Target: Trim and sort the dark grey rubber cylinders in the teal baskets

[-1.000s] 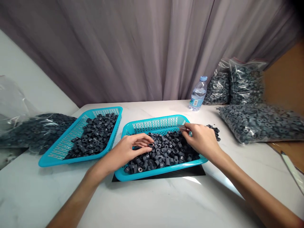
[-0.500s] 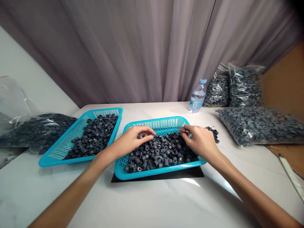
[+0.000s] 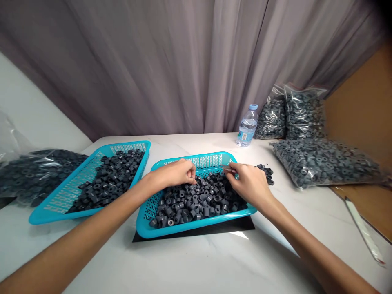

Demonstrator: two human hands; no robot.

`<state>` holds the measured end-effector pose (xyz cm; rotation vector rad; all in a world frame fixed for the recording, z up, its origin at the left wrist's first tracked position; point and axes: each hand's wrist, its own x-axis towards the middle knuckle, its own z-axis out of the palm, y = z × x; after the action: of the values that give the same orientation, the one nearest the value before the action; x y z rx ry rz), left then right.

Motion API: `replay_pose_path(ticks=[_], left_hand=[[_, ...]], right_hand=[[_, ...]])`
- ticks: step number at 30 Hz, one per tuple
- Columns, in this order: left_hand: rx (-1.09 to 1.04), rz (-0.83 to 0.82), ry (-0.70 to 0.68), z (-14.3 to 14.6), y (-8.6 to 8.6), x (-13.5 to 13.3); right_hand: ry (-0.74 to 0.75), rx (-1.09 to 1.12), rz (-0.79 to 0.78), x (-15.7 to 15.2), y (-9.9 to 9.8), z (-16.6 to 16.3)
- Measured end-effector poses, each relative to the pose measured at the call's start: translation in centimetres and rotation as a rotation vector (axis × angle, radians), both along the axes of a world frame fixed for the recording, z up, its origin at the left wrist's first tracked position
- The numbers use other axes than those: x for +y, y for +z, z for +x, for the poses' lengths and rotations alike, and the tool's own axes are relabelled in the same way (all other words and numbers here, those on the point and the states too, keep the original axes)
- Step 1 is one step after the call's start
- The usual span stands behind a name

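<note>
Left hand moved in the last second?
Yes. The left hand has shifted away from the person, toward the far rim of the near teal basket; the right hand keeps holding tweezers.

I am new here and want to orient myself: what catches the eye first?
Small dark grey rings lie heaped in two turquoise baskets: the near basket at centre, the second basket to its left. Over the near one, the left hand touches the rings and the right hand holds tweezers. Clear bags of rings lie at the right.
</note>
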<state>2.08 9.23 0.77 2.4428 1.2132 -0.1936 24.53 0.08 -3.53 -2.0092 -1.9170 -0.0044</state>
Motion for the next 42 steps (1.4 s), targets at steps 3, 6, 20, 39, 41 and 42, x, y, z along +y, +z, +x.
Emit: replay_pose_path(ticks=[3,6,20,39,41,42], left_hand=[[0.011,0.022,-0.007,0.1,0.1,-0.1],[0.017,0.069,-0.016,0.1,0.0,-0.3],[-0.028,0.087,-0.049,-1.3,0.4,0.3],[-0.199,0.188,0.028,-1.4,-0.3,0.0],[-0.277,0.208,0.084,-2.2,-0.2,-0.4],[-0.334,0.192,0.120,-2.6,0.0,-0.8]], right_hand=[[-0.006,-0.003,-0.014,-0.1,0.1,-0.1],[-0.007,-0.008,-0.021,-0.1,0.2,-0.1],[0.013,-0.032,0.013,0.2,-0.4,0.2],[0.042,-0.026,0.021,0.1,-0.1,0.0],[0.046,-0.025,0.023,0.1,-0.1,0.0],[0.047,-0.025,0.024,0.1,-0.1,0.0]])
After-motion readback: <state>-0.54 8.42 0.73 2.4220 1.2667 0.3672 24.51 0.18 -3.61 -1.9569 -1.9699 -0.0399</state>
